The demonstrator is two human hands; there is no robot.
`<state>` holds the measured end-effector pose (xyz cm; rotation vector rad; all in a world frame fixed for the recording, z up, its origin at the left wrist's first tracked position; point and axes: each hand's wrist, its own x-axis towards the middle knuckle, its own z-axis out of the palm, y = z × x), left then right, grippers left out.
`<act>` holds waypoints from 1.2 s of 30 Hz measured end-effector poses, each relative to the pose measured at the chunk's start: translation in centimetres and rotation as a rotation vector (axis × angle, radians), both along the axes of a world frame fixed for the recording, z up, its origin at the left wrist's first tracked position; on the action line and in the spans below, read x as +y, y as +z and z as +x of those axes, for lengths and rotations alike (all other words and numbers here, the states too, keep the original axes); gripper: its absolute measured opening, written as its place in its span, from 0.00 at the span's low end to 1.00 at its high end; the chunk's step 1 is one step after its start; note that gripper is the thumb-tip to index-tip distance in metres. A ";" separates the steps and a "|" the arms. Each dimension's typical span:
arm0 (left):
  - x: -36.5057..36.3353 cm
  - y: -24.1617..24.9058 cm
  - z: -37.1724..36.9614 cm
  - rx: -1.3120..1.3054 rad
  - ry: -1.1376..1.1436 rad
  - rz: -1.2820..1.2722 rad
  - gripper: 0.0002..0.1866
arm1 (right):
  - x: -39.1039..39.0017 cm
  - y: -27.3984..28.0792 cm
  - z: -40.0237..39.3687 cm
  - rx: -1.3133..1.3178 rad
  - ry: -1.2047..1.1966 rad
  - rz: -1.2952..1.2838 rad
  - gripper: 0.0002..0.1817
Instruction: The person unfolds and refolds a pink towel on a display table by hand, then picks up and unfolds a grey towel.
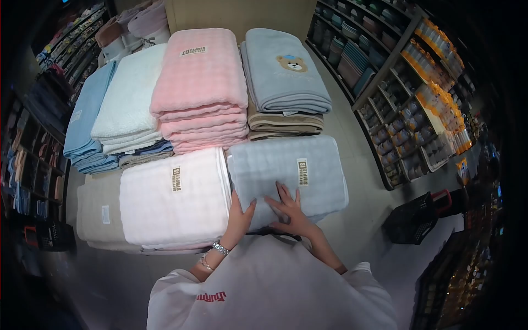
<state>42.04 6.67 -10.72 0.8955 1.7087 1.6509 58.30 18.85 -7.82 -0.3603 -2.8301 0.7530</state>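
Note:
A folded grey-blue towel (324, 165) with a woven label lies at the front right of the display. My right hand (294, 214) rests on its near part, fingers spread, holding nothing. At the seam between this towel and the folded white towel (159, 212) is my left hand (239, 219). Its thumb points away from its fingers, which are partly hidden along the towel edges. Behind lie a stack of pink towels (201, 82) and a grey towel with a bear patch (286, 88), which sits on brown towels (280, 124).
To the left are a beige towel (99, 214), a white fluffy towel stack (129, 93) and blue towels (91, 121). Shelves of goods (407, 110) stand on the right. Black baskets with red handles stand at the right (410, 220) and the left (54, 235).

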 end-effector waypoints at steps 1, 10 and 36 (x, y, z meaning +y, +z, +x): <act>0.0 0.9 0.4 0.085 -0.016 0.005 0.29 | 0.9 -0.2 1.0 0.201 -0.032 -0.325 0.42; 0.1 11.8 0.9 1.005 -0.441 0.600 0.30 | 7.1 0.2 9.2 0.986 -1.189 -0.622 0.26; 6.7 7.2 2.0 -0.678 -0.116 -0.037 0.30 | 1.6 7.2 18.4 0.989 -1.060 0.422 0.28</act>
